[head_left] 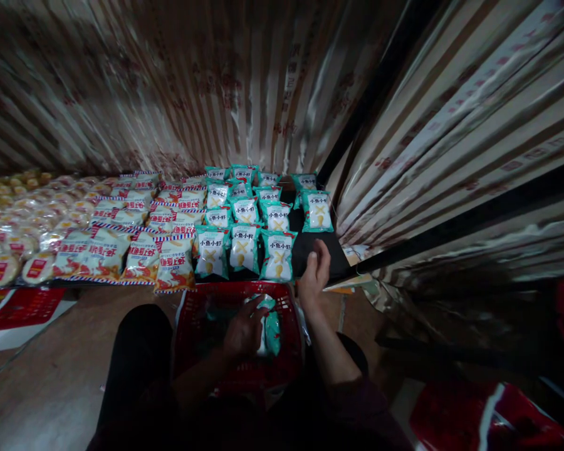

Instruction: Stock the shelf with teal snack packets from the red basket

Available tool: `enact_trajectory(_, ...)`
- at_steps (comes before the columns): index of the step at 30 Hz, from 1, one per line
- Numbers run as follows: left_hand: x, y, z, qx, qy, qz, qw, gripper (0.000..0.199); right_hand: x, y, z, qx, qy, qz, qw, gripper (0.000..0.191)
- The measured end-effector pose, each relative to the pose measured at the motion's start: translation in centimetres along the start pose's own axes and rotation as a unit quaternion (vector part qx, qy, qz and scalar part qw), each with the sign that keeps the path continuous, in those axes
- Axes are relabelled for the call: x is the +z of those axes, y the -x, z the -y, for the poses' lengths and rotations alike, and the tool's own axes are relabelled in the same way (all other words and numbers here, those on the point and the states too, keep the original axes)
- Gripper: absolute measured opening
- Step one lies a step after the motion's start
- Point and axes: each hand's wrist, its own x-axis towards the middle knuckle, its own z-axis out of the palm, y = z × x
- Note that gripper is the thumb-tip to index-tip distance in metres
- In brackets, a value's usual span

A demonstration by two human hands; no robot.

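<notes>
My left hand (243, 331) is down inside a red plastic basket (297, 351), its fingers closed round a teal-and-white snack bag (272, 333). Part of that bag is covered by the hand. At the right end of a low black shelf (322, 250), my right hand (314, 275) is raised with its fingers stretched and slightly curved, holding nothing. Just beyond it stands a teal snack bag (318, 212). Several matching bags are lined up in rows to the left, the front one (279, 257) closest to my right hand.
Orange-and-white snack bags (175, 263) and round wrapped packs (38, 268) fill the shelf further left. Behind hangs striped plastic sheeting (244, 81). A dark slanting bar (451, 222) crosses the right side. Red packaging (489, 413) lies at lower right.
</notes>
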Motion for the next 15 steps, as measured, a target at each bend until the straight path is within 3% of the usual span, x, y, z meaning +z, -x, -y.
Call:
enact_trajectory(2, 0.6, 2.5, 0.5, -0.033, 0.016, 0.014, 0.999, 0.041, -1.6, 3.2, -0.2, -0.004, 0.001, -0.018, 1.000, 0.048)
enact_trajectory(4, 1.3, 4.1, 0.8, -0.133, 0.021, 0.037, 0.990, 0.041, -3.0, 6.7, -1.1, -0.006, 0.026, 0.000, 1.000, 0.043)
enact_trajectory(6, 2.0, 4.7, 1.0, -0.290, 0.019, 0.078, 0.954, 0.043, -3.6, 9.8, -2.6, 0.008, 0.076, 0.100, 0.992, 0.036)
enact_trajectory(8, 2.7, 4.8, 1.1, -0.400, 0.021, 0.113, 0.909, 0.044, -3.4, 11.9, -4.4, 0.006, 0.139, 0.229, 0.964, 0.033)
enact_trajectory(11, 3.8, 4.4, 1.4, -0.446, 0.033, 0.127, 0.886, 0.042, -2.0, 12.8, -7.1, 0.015, 0.231, 0.297, 0.926, 0.039)
enact_trajectory(15, 4.8, 3.2, 2.1, -0.476, 0.061, 0.133, 0.867, 0.028, -0.6, 12.0, -9.2, 0.029, 0.314, 0.364, 0.876, 0.045)
